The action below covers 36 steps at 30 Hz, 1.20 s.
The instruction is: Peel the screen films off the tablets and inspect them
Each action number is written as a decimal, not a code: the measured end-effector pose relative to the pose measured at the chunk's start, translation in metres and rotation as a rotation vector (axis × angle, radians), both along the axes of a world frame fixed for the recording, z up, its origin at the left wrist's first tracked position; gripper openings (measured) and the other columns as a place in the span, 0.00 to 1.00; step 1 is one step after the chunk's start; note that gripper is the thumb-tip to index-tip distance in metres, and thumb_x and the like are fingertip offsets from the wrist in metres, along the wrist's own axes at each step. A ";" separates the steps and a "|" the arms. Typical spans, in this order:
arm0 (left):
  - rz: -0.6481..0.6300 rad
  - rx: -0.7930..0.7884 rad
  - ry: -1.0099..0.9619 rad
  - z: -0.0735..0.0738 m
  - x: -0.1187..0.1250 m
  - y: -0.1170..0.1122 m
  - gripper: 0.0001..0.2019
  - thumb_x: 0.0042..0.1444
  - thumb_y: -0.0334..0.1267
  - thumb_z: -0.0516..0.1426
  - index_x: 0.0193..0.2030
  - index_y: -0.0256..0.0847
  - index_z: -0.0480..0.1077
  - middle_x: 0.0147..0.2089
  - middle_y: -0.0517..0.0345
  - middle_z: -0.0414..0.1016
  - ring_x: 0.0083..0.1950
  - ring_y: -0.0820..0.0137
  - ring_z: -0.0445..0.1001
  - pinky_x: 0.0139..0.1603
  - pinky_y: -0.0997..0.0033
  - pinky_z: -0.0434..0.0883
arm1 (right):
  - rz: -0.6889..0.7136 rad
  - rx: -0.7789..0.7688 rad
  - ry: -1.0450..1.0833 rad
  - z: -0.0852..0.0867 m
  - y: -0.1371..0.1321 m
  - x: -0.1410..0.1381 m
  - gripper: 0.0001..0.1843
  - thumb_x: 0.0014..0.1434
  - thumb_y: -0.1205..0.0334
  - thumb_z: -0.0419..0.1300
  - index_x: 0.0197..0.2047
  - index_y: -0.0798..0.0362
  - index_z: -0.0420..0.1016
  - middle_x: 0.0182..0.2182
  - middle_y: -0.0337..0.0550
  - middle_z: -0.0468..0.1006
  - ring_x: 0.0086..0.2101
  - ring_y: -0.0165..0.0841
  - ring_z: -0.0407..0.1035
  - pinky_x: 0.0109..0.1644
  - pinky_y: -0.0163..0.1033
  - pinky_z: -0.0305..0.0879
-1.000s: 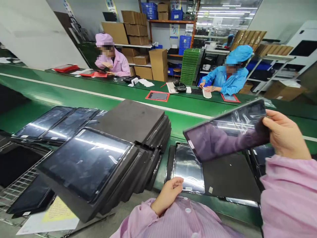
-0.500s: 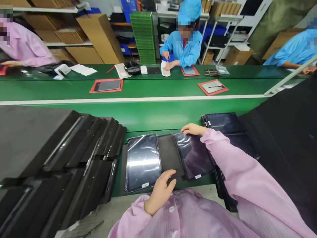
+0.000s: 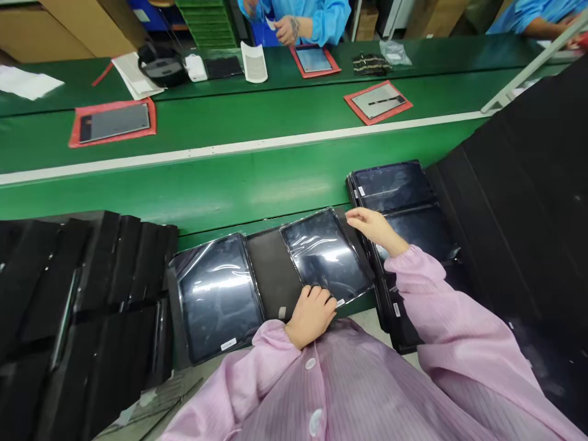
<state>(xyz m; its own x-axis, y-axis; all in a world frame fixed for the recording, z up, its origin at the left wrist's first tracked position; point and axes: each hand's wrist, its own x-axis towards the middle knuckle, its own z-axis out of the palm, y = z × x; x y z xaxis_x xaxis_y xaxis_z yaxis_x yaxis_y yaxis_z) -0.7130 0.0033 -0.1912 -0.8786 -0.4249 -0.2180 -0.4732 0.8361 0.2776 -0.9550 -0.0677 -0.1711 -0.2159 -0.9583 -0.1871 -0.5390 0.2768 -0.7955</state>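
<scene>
Two dark glossy tablet screens lie side by side on a black foam sheet. My left hand (image 3: 312,313) has curled fingers at the lower edge of the right-hand tablet screen (image 3: 326,254), by its lower left corner; the fingertips are partly hidden. Just off that screen's upper right side is my right hand (image 3: 376,230), its fingers stretched out and holding nothing. The left-hand tablet screen (image 3: 220,297) lies untouched, with a small white label at its bottom. Bare black foam (image 3: 275,269) shows between the two screens.
Stacked dark screens (image 3: 395,187) stand to the right beside a tall black foam pile (image 3: 514,177). More black foam trays (image 3: 105,263) are piled at left. Across the green bench (image 3: 229,184), red-wrapped panels (image 3: 117,122) lie near a co-worker in blue (image 3: 316,18).
My view has tilted downward. My left hand has come onto the right-hand screen's lower edge, and my right hand has left its top edge. That screen has shifted left on the foam.
</scene>
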 end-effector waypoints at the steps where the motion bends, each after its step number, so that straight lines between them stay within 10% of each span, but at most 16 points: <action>1: -0.030 -0.005 0.004 -0.001 0.001 -0.002 0.07 0.57 0.40 0.56 0.37 0.40 0.70 0.38 0.53 0.72 0.42 0.64 0.67 0.44 0.61 0.61 | -0.019 0.016 -0.006 -0.004 0.011 -0.006 0.12 0.56 0.68 0.55 0.43 0.56 0.74 0.38 0.43 0.79 0.37 0.32 0.73 0.45 0.39 0.68; 7: -0.052 0.025 0.092 -0.004 0.013 -0.007 0.08 0.59 0.41 0.53 0.35 0.41 0.71 0.38 0.54 0.73 0.42 0.65 0.69 0.43 0.62 0.63 | -0.027 -0.017 0.064 -0.024 0.019 -0.012 0.13 0.58 0.69 0.52 0.41 0.52 0.75 0.36 0.41 0.79 0.37 0.34 0.73 0.46 0.43 0.69; 12: 0.199 -0.060 0.147 -0.005 0.023 -0.002 0.08 0.58 0.35 0.52 0.40 0.41 0.71 0.58 0.45 0.68 0.63 0.54 0.61 0.59 0.45 0.57 | 0.133 -0.146 0.168 -0.031 -0.038 0.007 0.14 0.56 0.68 0.56 0.45 0.50 0.77 0.48 0.46 0.74 0.51 0.40 0.64 0.59 0.49 0.57; 19: 0.541 0.171 0.320 -0.014 0.027 -0.007 0.17 0.59 0.35 0.48 0.56 0.41 0.60 0.51 0.49 0.75 0.55 0.62 0.72 0.61 0.47 0.58 | 0.364 -0.185 0.198 -0.040 -0.077 0.015 0.08 0.53 0.72 0.59 0.27 0.52 0.77 0.43 0.43 0.77 0.50 0.40 0.66 0.58 0.50 0.60; 26: 1.009 0.533 0.677 -0.017 0.022 -0.002 0.37 0.60 0.42 0.49 0.67 0.39 0.28 0.47 0.53 0.78 0.56 0.68 0.71 0.65 0.50 0.54 | 0.631 -0.334 0.094 0.002 0.028 0.027 0.13 0.60 0.68 0.51 0.31 0.49 0.76 0.33 0.40 0.79 0.42 0.34 0.72 0.65 0.54 0.48; 30: 1.074 0.726 0.732 -0.011 0.032 0.003 0.18 0.55 0.46 0.55 0.52 0.45 0.66 0.42 0.57 0.80 0.52 0.65 0.74 0.69 0.50 0.46 | 0.965 -0.070 -0.361 0.035 0.094 0.017 0.14 0.65 0.62 0.49 0.36 0.50 0.76 0.31 0.36 0.80 0.33 0.28 0.75 0.61 0.45 0.59; 33: 1.031 0.854 0.711 -0.002 0.040 0.003 0.13 0.50 0.48 0.59 0.21 0.43 0.70 0.29 0.59 0.79 0.46 0.60 0.77 0.70 0.48 0.41 | 0.700 -0.095 -0.453 0.026 0.114 0.001 0.16 0.66 0.60 0.46 0.40 0.50 0.76 0.34 0.39 0.80 0.40 0.29 0.75 0.55 0.40 0.66; 36: 1.190 0.961 0.795 0.007 0.040 -0.001 0.13 0.44 0.47 0.62 0.20 0.42 0.68 0.27 0.57 0.78 0.44 0.56 0.77 0.65 0.44 0.53 | 0.461 -0.356 -0.038 -0.008 0.119 -0.006 0.18 0.65 0.70 0.44 0.45 0.53 0.75 0.43 0.43 0.79 0.51 0.35 0.68 0.58 0.49 0.63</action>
